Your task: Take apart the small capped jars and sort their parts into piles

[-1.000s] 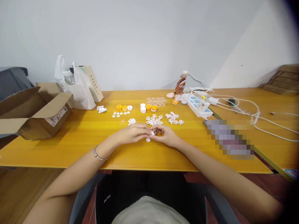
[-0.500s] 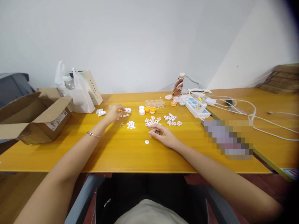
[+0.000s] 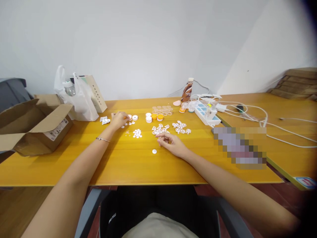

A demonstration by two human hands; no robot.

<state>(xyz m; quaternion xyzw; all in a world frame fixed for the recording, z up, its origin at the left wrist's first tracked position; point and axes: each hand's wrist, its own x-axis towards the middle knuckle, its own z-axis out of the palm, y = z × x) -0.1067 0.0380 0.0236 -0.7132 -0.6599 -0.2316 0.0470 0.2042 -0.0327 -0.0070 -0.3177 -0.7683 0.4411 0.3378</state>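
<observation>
My left hand [image 3: 119, 119] reaches to the far left of the table, its fingers bent together at a small orange part [image 3: 126, 117]. What sits between its fingertips is mostly hidden. Just right of it stands a white round part [image 3: 135, 117], with several small white pegged discs [image 3: 133, 122] in front. My right hand [image 3: 172, 144] rests on the table, fingers loosely curved and apart, holding nothing visible. Its fingertips lie at the near edge of a pile of white cut-out plates [image 3: 160, 129]. A single white disc [image 3: 154, 151] lies just left of and below that hand.
White discs [image 3: 137, 133] form a heap in the middle. Behind are orange caps [image 3: 160, 117], white caps [image 3: 148, 119] and clear rings [image 3: 162, 110]. A carton [image 3: 47, 129] and plastic bag [image 3: 85, 105] stand left; a bottle [image 3: 187, 91], power strip [image 3: 205, 114] and cables [image 3: 250, 115] lie right.
My left hand has drawn slightly left and its fingers have shifted, uncovering more of the white round parts beside it. The right hand has stayed in place. The whole view has shifted a little.
</observation>
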